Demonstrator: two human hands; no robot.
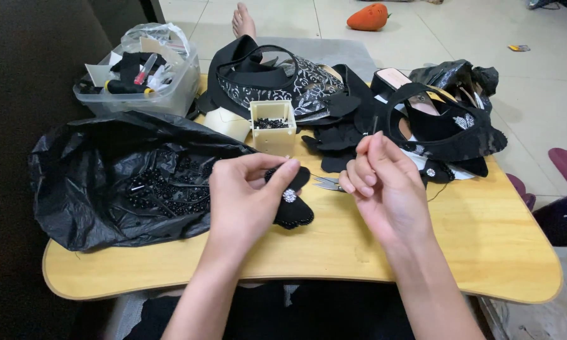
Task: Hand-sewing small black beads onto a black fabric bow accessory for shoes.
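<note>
Black scalloped fabric bow (291,204) w/ rhinestone center, pinched by left hand (246,195) fingers; right hand (384,182) fingers pinching needle (375,124).

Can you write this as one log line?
left hand: holds black fabric bow | right hand: pinches needle | table: scissors

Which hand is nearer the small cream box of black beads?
Left. The left hand sits just below the cream bead box, holding a black fabric bow. The right hand is further off, lower and to the box's right.
</note>
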